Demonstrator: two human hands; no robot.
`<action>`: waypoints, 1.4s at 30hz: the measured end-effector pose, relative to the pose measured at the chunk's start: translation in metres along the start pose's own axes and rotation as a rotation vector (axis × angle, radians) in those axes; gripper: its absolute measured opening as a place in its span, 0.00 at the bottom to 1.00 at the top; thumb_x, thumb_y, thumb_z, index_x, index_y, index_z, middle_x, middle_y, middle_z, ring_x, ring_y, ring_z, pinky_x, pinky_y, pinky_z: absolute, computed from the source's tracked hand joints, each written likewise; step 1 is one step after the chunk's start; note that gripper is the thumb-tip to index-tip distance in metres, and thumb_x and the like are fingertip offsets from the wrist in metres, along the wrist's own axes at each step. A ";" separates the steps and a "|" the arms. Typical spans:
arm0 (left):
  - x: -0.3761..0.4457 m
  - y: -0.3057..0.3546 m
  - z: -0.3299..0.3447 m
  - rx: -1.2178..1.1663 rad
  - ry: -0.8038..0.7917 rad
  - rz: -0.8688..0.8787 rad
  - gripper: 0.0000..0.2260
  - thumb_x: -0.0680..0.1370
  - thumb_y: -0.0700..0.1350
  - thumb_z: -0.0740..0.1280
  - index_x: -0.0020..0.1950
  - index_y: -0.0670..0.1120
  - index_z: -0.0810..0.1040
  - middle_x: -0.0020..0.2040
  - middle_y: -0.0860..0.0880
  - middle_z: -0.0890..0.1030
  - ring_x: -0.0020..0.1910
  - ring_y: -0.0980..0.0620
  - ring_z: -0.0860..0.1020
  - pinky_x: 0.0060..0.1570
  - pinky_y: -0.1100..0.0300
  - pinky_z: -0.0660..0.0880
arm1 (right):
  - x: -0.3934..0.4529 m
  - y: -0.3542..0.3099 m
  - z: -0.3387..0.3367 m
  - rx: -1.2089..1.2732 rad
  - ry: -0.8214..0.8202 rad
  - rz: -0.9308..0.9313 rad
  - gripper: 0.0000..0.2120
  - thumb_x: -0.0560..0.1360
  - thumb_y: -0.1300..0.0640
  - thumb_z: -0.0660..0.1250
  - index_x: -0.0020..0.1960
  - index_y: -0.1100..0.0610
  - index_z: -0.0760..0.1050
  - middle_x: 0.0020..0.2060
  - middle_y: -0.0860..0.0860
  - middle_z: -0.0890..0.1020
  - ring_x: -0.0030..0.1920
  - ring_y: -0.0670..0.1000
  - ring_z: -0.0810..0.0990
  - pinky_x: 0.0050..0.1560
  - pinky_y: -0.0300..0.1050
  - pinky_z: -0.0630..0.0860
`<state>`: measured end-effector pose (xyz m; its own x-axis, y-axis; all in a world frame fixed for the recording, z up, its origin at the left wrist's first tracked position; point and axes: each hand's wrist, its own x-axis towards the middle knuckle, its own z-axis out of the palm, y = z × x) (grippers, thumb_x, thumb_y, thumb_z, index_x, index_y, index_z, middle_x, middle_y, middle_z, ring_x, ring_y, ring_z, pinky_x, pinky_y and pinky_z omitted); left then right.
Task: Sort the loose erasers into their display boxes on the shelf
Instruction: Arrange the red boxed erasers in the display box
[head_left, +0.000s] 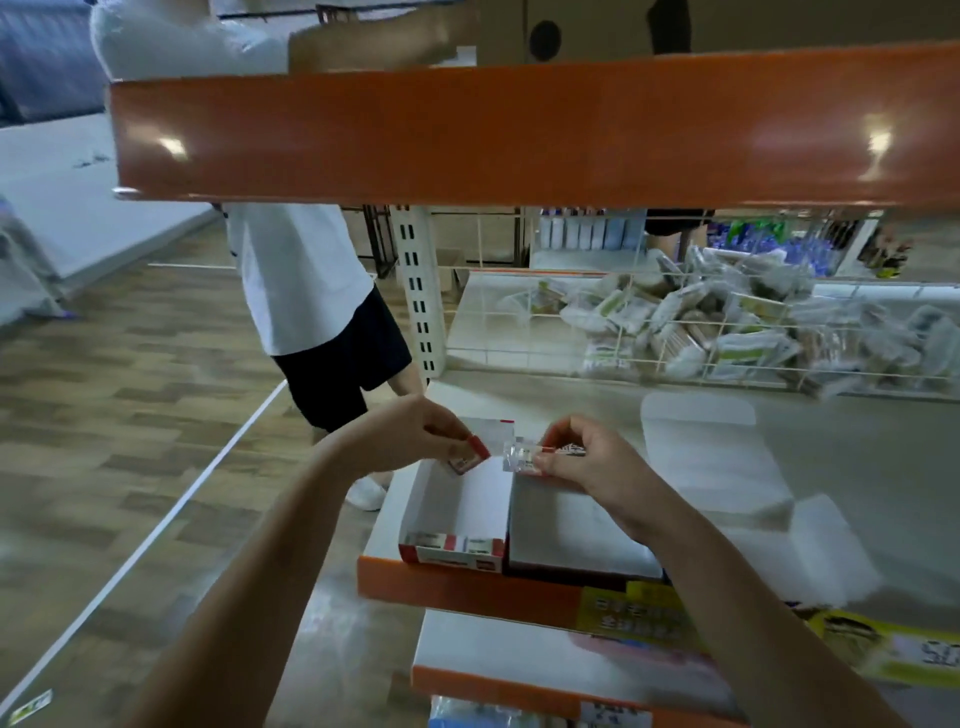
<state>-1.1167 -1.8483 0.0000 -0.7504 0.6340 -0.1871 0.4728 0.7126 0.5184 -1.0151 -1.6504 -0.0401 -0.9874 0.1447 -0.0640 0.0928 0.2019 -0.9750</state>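
A white display box (457, 506) with a red-and-white front panel stands open on the shelf (382, 525) near its left end. My left hand (415, 434) pinches a small eraser (470, 454) with a red end just above the box's back edge. My right hand (587, 457) holds a wrapped eraser (524, 457) in clear film, close beside the first one. A second white box (576, 530) sits against the right side of the open one, under my right wrist.
An orange shelf beam (519, 135) hangs overhead. A person in a white shirt (296, 280) stands at the shelf's left end. A wire basket (701, 332) of packets fills the back right. A white flattened box (717, 457) lies to the right. Lower shelves (493, 649) sit below.
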 end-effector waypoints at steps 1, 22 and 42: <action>0.000 -0.006 -0.001 0.022 -0.026 0.016 0.07 0.75 0.50 0.69 0.52 0.54 0.83 0.40 0.58 0.82 0.36 0.60 0.77 0.38 0.66 0.74 | 0.001 0.001 0.005 -0.034 -0.007 -0.009 0.05 0.72 0.63 0.70 0.44 0.56 0.74 0.43 0.51 0.78 0.42 0.48 0.77 0.40 0.34 0.76; 0.010 -0.034 0.030 0.377 -0.240 0.146 0.09 0.76 0.49 0.67 0.55 0.51 0.81 0.50 0.54 0.82 0.42 0.59 0.76 0.42 0.66 0.75 | 0.000 -0.004 0.046 -0.543 0.031 0.015 0.05 0.71 0.56 0.71 0.45 0.53 0.77 0.40 0.47 0.81 0.42 0.44 0.79 0.44 0.37 0.76; 0.001 -0.044 0.035 0.466 -0.111 0.192 0.09 0.76 0.53 0.66 0.53 0.54 0.81 0.49 0.54 0.81 0.46 0.55 0.77 0.40 0.62 0.74 | 0.006 -0.010 0.063 -0.889 -0.039 0.001 0.06 0.72 0.54 0.69 0.37 0.49 0.74 0.37 0.44 0.78 0.42 0.45 0.76 0.40 0.39 0.69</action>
<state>-1.1221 -1.8681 -0.0523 -0.5880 0.7767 -0.2257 0.7720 0.6222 0.1300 -1.0305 -1.7128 -0.0439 -0.9894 0.1153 -0.0878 0.1427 0.8812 -0.4507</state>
